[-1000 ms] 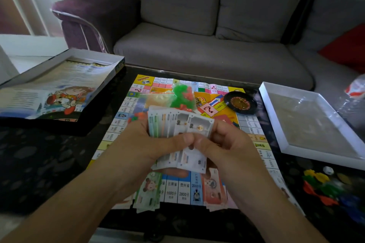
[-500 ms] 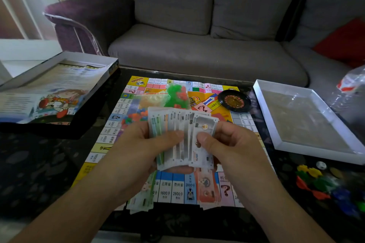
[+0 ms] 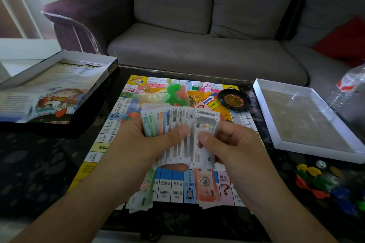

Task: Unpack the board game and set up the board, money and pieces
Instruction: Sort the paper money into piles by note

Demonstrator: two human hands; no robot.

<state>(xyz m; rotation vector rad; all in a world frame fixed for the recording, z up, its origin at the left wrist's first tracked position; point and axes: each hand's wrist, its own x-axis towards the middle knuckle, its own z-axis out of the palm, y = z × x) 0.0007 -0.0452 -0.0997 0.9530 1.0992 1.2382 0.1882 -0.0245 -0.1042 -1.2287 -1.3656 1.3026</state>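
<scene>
Paper money (image 3: 178, 134) sits fanned between both hands above the middle of the board (image 3: 110, 136). The left hand (image 3: 138, 144) curls round the fan's bulk, thumb pressed across the faces; the right hand (image 3: 229, 144) pinches the outermost grey note between thumb and fingers. The step looks like sorting notes by value. To do it well, peel one note at a time with the right thumb while the left thumb clamps the rest, so the fan does not spill, and lay each value on its own pile. Two piles already lie on the board's near edge: a green pile (image 3: 141, 199) at about 7 o'clock of the hands, an orange pile (image 3: 207, 189) at about 5 o'clock. A bag of green and red pieces (image 3: 176, 93) lies at 12 o'clock, a small roulette wheel (image 3: 234, 99) at 1 o'clock, loose coloured pieces (image 3: 320, 183) on the table at 4 o'clock.
</scene>
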